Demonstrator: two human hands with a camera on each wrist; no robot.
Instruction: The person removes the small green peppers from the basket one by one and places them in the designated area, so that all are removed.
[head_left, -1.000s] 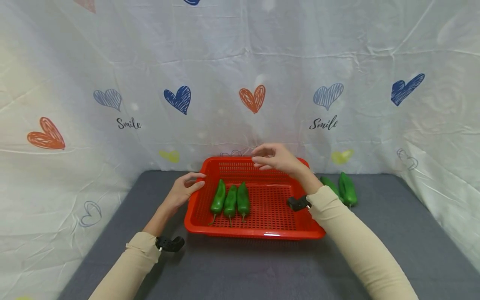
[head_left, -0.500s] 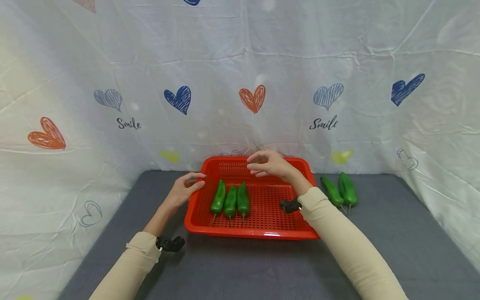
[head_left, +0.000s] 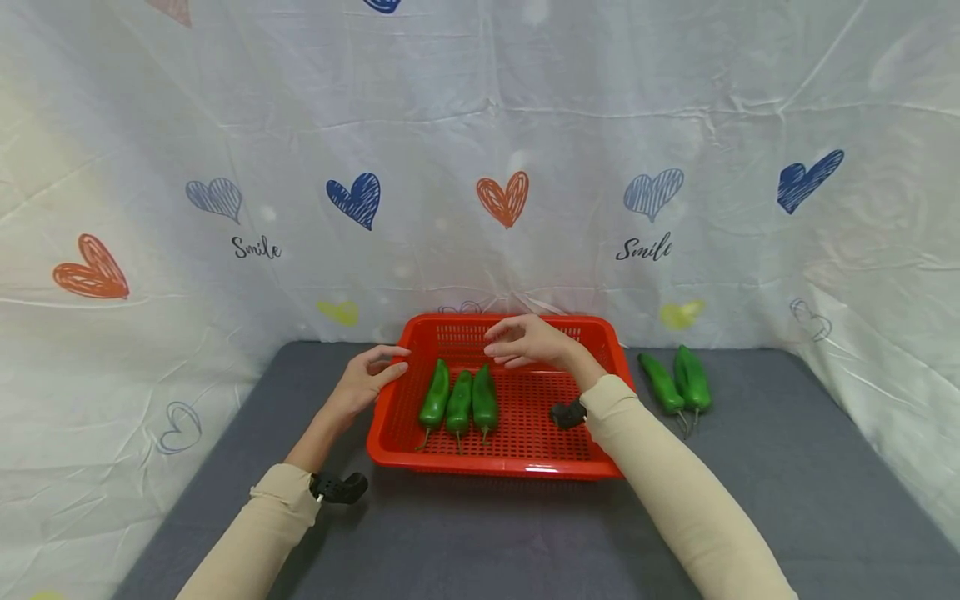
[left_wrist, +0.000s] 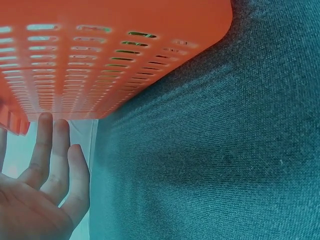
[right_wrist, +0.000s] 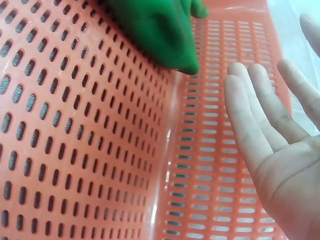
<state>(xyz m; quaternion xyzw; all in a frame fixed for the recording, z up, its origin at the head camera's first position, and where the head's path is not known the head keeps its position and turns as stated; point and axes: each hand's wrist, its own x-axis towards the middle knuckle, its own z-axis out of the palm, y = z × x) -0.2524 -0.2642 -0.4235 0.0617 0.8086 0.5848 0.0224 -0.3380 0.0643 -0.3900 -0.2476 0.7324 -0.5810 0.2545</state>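
A red plastic basket (head_left: 495, 468) with slotted walls stands mid-table. Three long green peppers lie side by side in its left part: a left one (head_left: 433, 402), a middle one (head_left: 459, 404) and a right one (head_left: 484, 402). My left hand (head_left: 365, 379) is at the basket's left rim, fingers relaxed, with nothing in it; the left wrist view shows its fingertips by the slotted wall. Over the back of the basket my right hand (head_left: 534, 343) hovers with loosely bent, spread fingers and no object. In the right wrist view a pepper (right_wrist: 160, 30) lies beyond its fingertips.
On the grey tablecloth (head_left: 750, 467) right of the basket lie two more green peppers, one slimmer (head_left: 660, 383) and one broader (head_left: 692, 382), stems toward me. A white curtain (head_left: 420, 275) printed with hearts hangs right behind the table.
My right hand has come down and to the left over the basket, uncovering the two peppers on the right. My left hand and all the peppers have stayed in place.
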